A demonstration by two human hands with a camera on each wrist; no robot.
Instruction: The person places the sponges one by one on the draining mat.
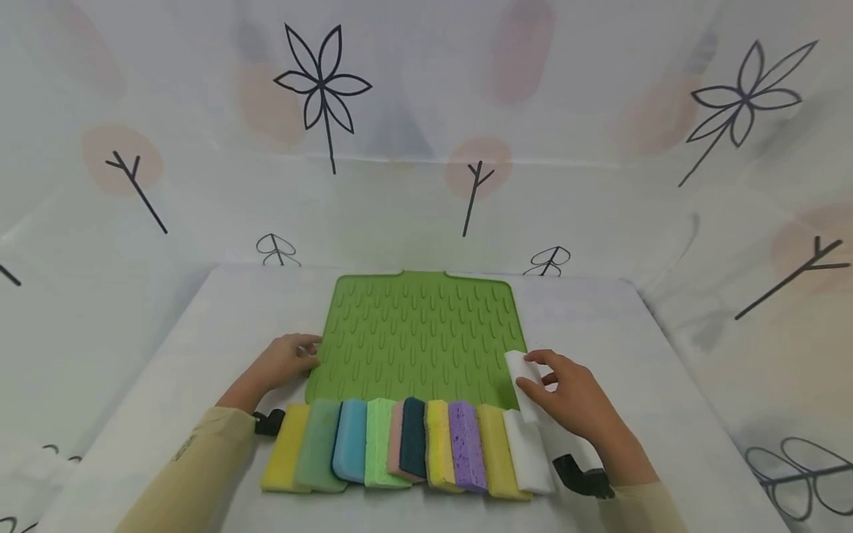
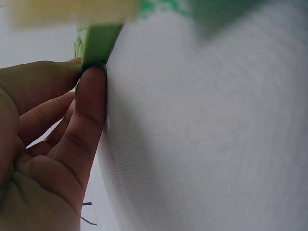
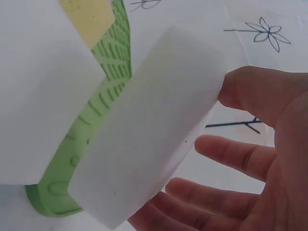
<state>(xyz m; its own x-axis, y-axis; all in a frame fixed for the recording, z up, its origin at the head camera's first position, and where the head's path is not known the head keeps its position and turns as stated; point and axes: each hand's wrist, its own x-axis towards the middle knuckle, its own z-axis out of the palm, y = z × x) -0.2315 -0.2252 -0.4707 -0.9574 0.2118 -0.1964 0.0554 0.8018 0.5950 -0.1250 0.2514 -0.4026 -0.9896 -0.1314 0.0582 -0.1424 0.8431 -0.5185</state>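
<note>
while the left hand point(image 1: 286, 359) pinches the left edge of the green mat point(image 1: 423, 337) between thumb and finger, the right hand point(image 1: 566, 389) seems, as far as i can see, to grip a white block point(image 3: 149, 125) at the mat's right edge; a row of sponges point(image 1: 415, 444) lies along the mat's near side.

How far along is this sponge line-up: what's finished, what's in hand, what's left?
Looks done: the row of multicoloured rectangular sponges lined up along the near edge of the green ridged rubbery mat. In hand: the right hand holds a white rectangular foam block at the mat's right edge, while the left hand pinches the left edge. Left, probably: settling that block and letting go, since it's outside the row.
</note>
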